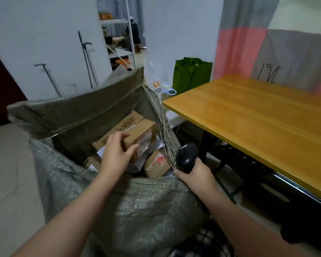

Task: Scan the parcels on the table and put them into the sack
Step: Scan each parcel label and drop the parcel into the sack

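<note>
Fingers of the left hand (115,154) grip a box (140,139) over the sack (137,204) at centre frame; the right hand (196,175) clasps a scanner (186,154).

parcels (137,140) in sack (137,206) | table (258,115) right of sack

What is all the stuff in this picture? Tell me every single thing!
sack: one, grey-green, open on the floor left of the table
held box: one, brown, over the sack's mouth
other boxes: at least three, brown, inside the sack
scanner: one, black, by the sack's rim
table: one, yellow wood, on the right
green bag: one, green, behind the table
white bag: one, white, beside the green bag
bottle: one, pale purple lid, below the white bag
metal rods: a few, dark, leaning on the wall
left hand: fingers curled round the held box
right hand: fingers wrapped round the scanner
</note>
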Demonstrator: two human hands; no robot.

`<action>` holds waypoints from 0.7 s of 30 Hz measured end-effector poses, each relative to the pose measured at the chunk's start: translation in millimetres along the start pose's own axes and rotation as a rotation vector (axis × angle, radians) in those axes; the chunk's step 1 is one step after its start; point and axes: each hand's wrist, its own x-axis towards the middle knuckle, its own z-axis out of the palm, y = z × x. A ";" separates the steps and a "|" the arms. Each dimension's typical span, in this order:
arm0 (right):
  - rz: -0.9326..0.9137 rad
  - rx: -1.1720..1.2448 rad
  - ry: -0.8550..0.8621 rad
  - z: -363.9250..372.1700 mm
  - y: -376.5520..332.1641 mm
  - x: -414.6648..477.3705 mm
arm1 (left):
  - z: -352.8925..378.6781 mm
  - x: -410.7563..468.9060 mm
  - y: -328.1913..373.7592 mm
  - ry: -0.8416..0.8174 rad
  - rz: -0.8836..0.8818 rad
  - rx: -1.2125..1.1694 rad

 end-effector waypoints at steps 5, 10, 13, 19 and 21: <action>0.140 -0.100 0.033 2.5 14.9 22.9 | 54.5 46.7 5.1 -0.182 0.144 0.084; 0.013 0.135 0.141 -28.2 23.0 25.6 | 74.6 58.8 3.4 -0.491 0.279 0.507; -0.019 0.228 0.125 -35.3 22.2 20.8 | 70.5 37.3 30.2 -0.397 0.419 0.525; -0.002 0.351 0.101 -37.9 33.5 -1.0 | 73.3 -41.9 66.4 -0.987 0.467 0.548; 0.008 0.356 0.092 -40.6 35.4 -9.0 | 74.4 -53.4 74.0 -0.988 0.444 0.491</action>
